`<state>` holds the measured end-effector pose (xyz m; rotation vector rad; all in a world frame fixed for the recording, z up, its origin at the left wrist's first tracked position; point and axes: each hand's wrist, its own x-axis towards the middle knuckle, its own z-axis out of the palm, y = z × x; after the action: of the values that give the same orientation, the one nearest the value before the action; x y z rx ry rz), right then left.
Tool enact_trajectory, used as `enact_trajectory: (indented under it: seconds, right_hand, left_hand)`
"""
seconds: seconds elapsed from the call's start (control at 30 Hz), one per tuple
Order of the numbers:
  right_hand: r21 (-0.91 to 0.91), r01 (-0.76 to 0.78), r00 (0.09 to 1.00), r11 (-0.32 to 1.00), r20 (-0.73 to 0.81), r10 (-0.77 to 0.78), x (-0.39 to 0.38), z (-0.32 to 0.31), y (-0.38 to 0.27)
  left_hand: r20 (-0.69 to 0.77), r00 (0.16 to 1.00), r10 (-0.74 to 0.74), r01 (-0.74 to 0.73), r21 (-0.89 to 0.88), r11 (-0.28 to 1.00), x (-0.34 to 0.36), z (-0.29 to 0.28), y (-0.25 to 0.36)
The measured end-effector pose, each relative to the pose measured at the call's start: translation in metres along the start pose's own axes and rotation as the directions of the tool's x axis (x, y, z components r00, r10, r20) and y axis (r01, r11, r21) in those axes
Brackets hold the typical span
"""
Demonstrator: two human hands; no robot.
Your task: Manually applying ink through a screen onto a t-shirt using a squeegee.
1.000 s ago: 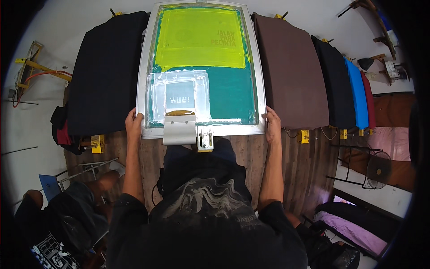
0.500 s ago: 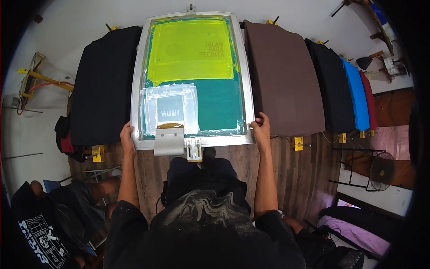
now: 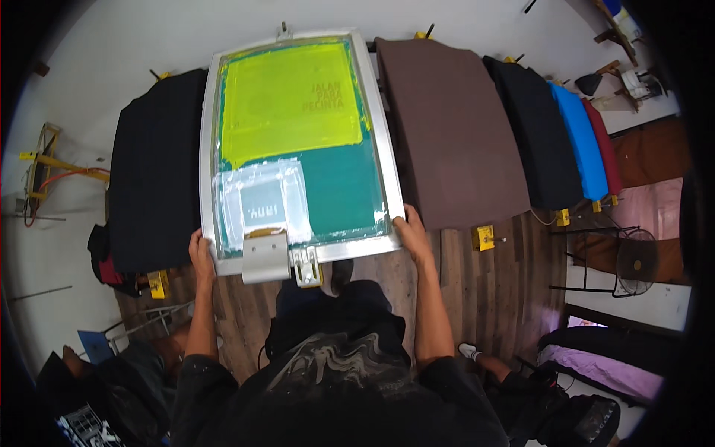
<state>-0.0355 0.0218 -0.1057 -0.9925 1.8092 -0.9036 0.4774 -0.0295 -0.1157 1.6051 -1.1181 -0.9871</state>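
Note:
I grip an aluminium screen-printing frame [image 3: 378,149] from both sides near its bottom corners. My left hand [image 3: 202,255] is closed on its left edge, and my right hand [image 3: 412,237] on its right edge. The mesh carries a lime-yellow coated area [image 3: 268,104] with faint lettering above a teal area [image 3: 342,194]. At the lower left is a translucent white taped patch [image 3: 231,197]. A grey metal plate [image 3: 264,262] and a slotted silver bracket [image 3: 307,268] sit on the frame's near edge.
Fabric-covered boards flank the frame: black [image 3: 156,171], brown [image 3: 454,134], black, blue [image 3: 579,141] and red, with yellow metal brackets [image 3: 482,238]. At left is a yellow metal rig [image 3: 45,164], at right a fan [image 3: 635,264]. Other people sit at lower left [image 3: 112,384] and lower right [image 3: 558,413].
The screen frame, held in both my hands, has shifted left and lower in the view and tilted slightly, its right side higher. The surrounding boards have shifted less.

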Motion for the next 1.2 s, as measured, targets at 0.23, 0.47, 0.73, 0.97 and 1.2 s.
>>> enact_trajectory:
  seconds: [0.23, 0.47, 0.73, 0.97, 1.2]
  right_hand:
    - [0.128, -0.111, 0.980, 0.985, -0.150, 0.130, -0.027, 0.003, -0.035]
    - [0.360, -0.156, 0.933, 0.920, -0.253, 0.257, -0.030, -0.004, -0.023]
    - [0.455, -0.083, 0.924, 0.886, -0.299, 0.240, -0.031, 0.003, -0.033]
    - [0.250, -0.124, 0.878, 0.960, -0.422, 0.224, -0.042, 0.000, -0.013]
    - [0.589, 0.008, 0.884, 0.808, -0.382, 0.269, -0.040, 0.008, -0.038]
  left_hand:
    - [-0.026, 0.996, -0.086, 0.082, -0.130, 0.988, -0.003, 0.006, -0.012]
    - [0.174, 0.938, -0.299, 0.343, -0.366, 0.865, -0.011, 0.008, 0.023]
    - [0.185, 0.961, -0.206, 0.265, -0.397, 0.879, -0.015, 0.010, 0.017]
    - [0.157, 0.985, -0.067, 0.091, -0.156, 0.984, -0.019, 0.016, 0.020]
    - [0.198, 0.980, -0.031, 0.081, -0.250, 0.965, -0.022, 0.011, 0.007]
